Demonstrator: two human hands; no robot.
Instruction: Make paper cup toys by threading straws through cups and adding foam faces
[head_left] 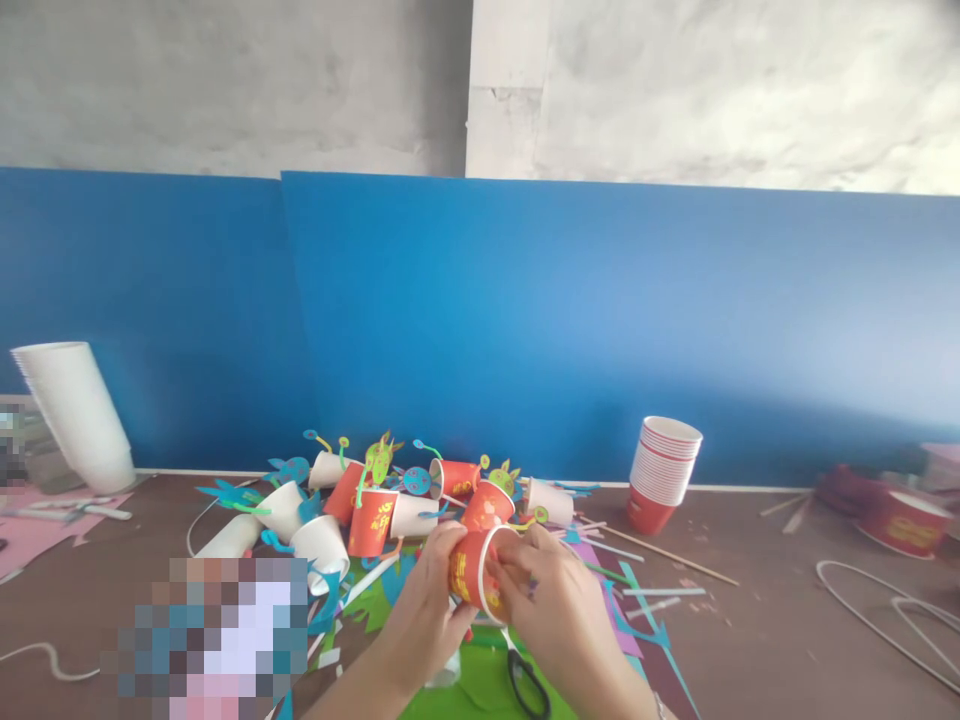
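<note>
A red paper cup (466, 572) with yellow lettering lies tilted in my left hand (429, 590), its white-rimmed mouth turned to the right. The fingers of my left hand are wrapped round its side. My right hand (562, 600) reaches into the mouth with its fingers pressed together. What those fingertips hold, if anything, is hidden. Below the hands, black-handled scissors (531, 688) rest on green paper (480, 680). Just behind is a heap of red and white cups, among them a red cup (373, 522) and a white cup (321, 548), with coloured paper cutouts attached.
A stack of red-and-white cups (666, 465) stands at the back right, and a leaning stack of white cups (75, 415) at the left. A wooden stick (675, 555), paper strips and a white cable (847, 590) lie on the right. Behind the table rises a blue panel (525, 320).
</note>
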